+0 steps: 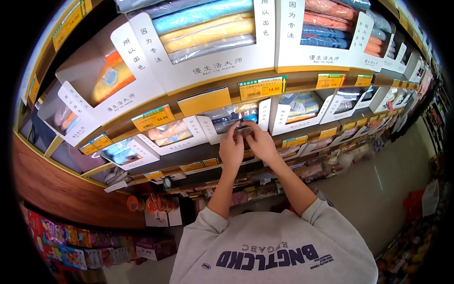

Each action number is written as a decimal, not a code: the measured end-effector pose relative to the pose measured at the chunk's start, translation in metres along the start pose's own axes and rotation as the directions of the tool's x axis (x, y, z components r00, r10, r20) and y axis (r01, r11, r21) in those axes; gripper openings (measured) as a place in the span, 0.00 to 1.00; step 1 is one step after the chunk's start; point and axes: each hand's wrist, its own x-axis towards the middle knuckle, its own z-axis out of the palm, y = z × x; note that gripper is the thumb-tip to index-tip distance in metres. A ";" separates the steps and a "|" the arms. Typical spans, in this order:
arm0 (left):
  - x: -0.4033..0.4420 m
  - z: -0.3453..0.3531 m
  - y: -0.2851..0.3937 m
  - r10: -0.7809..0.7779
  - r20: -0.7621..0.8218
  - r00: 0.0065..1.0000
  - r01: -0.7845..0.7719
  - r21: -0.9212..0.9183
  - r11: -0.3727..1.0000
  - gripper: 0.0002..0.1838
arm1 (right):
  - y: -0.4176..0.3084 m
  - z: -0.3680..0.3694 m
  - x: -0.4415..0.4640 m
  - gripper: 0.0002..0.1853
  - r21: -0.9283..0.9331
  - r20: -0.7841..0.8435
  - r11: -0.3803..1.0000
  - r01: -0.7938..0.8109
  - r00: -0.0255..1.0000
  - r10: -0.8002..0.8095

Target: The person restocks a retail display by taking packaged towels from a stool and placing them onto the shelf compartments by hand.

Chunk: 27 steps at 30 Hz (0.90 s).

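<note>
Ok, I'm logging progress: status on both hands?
Left hand, right hand: close together, grip unclear. White box: just beyond both, wrapped cloths inside. No obstruction seen.

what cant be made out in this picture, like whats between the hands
- Head view, between the left hand and right hand: any small item there is mostly covered by them.
- Head view, price label reading 14.00: its fine print is too small.
- Head view, upper stack of wrapped cloth: its top is cut off by the upper edge.
</note>
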 end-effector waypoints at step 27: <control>-0.042 -0.015 0.022 0.102 0.099 0.990 -0.131 0.343 0.930 0.13 | 0.001 -0.005 -0.057 0.21 -0.155 -0.001 0.988 -0.001 1.000 0.001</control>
